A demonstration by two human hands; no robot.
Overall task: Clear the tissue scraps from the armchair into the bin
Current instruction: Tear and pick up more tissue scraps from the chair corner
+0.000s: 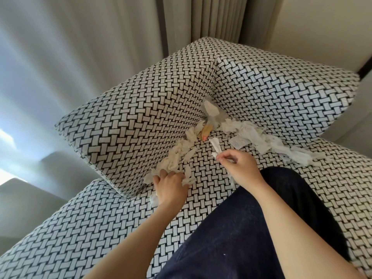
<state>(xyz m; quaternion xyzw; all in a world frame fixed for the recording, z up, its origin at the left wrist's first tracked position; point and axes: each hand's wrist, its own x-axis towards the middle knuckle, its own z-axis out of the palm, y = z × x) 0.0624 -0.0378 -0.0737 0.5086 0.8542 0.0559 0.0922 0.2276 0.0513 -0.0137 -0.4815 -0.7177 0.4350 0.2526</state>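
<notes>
The armchair [261, 93] fills my view in a black-and-white basket weave. I take its inner corner, where arm and back meet the seat, as my mark for everything else. A pale curtain [60, 57] hangs behind that corner, and a leg in dark cloth [241, 238] lies across the seat on the side nearest me.

The tissue scraps run out from the corner in two drifts. A white heap [261, 137] lies along the foot of the back, right of the corner. A cream heap [177, 158] lies along the foot of the arm, left of the corner and towards me.

The left hand [171, 186] is at the near end of the cream heap, its fingers curled into the scraps and gripping a clump (the tips are buried, so that is my reading). The right hand [239, 168] is straight out from the corner and pinches the near end of a white strip [215, 146] between thumb and forefinger.

A printed slip [238, 142] lies against the white heap, a clear wrapper [211, 109] is jammed into the corner, and a small tan stick [206, 130] lies just in front of it. I see no bin.

I expect the scraps to be feather-light, limp and easily torn or blown about. I would bunch them and take them from underneath in handfuls, not pluck them by single ends.
</notes>
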